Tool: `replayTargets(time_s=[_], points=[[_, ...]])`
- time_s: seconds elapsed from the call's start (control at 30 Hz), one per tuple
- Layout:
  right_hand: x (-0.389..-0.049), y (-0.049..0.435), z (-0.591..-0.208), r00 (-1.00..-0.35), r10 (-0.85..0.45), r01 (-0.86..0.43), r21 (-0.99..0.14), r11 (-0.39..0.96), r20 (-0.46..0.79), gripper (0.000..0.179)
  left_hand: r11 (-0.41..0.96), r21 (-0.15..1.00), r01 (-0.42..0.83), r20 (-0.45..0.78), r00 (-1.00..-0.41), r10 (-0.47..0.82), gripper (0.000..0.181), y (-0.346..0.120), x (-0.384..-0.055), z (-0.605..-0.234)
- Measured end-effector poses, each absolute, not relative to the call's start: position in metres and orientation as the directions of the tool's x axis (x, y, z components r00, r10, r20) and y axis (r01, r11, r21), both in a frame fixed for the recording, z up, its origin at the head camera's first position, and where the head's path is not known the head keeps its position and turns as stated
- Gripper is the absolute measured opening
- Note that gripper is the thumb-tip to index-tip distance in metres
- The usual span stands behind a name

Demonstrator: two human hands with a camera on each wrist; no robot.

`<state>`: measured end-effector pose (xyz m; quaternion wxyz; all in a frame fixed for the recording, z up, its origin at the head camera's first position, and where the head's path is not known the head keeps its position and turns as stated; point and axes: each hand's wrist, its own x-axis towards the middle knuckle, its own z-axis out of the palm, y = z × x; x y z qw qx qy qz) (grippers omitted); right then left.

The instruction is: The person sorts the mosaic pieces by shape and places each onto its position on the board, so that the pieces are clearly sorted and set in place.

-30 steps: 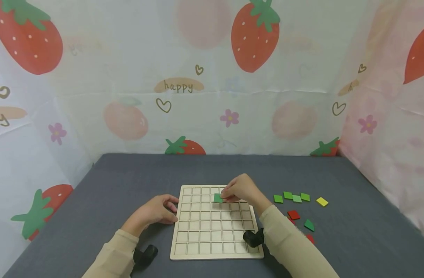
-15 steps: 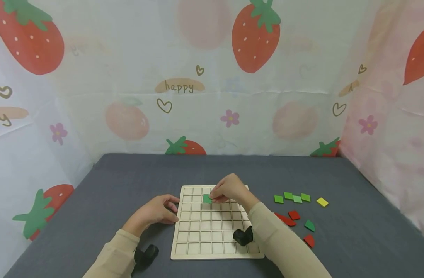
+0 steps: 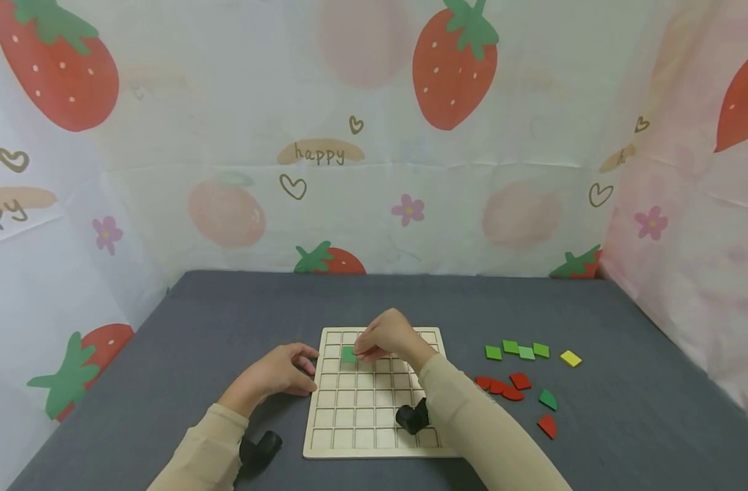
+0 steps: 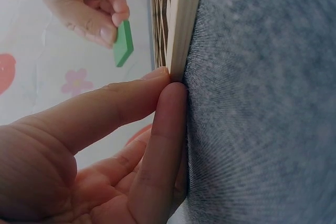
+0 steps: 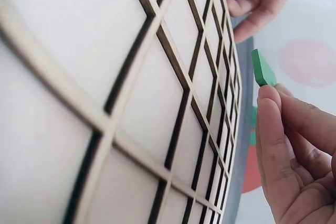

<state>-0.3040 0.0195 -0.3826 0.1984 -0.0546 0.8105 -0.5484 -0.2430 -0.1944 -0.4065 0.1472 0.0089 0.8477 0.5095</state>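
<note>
My right hand (image 3: 386,337) pinches a green square tile (image 3: 348,354) between thumb and fingertips. The tile is above the back left part of a pale wooden grid board (image 3: 354,417). In the right wrist view, the tile (image 5: 262,68) juts past the fingertips, apart from the raised grid lines. My left hand (image 3: 279,372) rests by the board's left side with relaxed fingers. From the left wrist view, its fingertips (image 4: 172,94) touch the board's edge (image 4: 186,24) close to the cloth.
Right of the board lie several light green square tiles (image 3: 493,352) and a yellow tile (image 3: 571,359). Nearer are several red pieces (image 3: 520,380) and a dark green rounded piece (image 3: 548,399). Grey cloth (image 3: 245,307) covers the table, with a strawberry-print curtain (image 3: 447,239) behind.
My right hand has carried the green tile leftward across the back of the board. More red pieces show beside the right sleeve. The left hand stays at the board's edge.
</note>
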Motion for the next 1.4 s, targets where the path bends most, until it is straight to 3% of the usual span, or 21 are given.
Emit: replayTargets(time_s=[1.03,1.4], points=[[-0.3,-0.009,-0.391,-0.905,-0.285,0.196,-0.905,0.377,-0.315,0.005,0.476,0.869,-0.135,-0.244,-0.954,0.175,0.061,-0.194,-0.244,-0.407],[-0.296,-0.017,-0.385,-0.911,-0.25,0.196,-0.877,0.438,-0.328,0.004,0.471,0.872,-0.135,-0.246,-0.952,0.184,0.061,-0.196,-0.244,-0.406]])
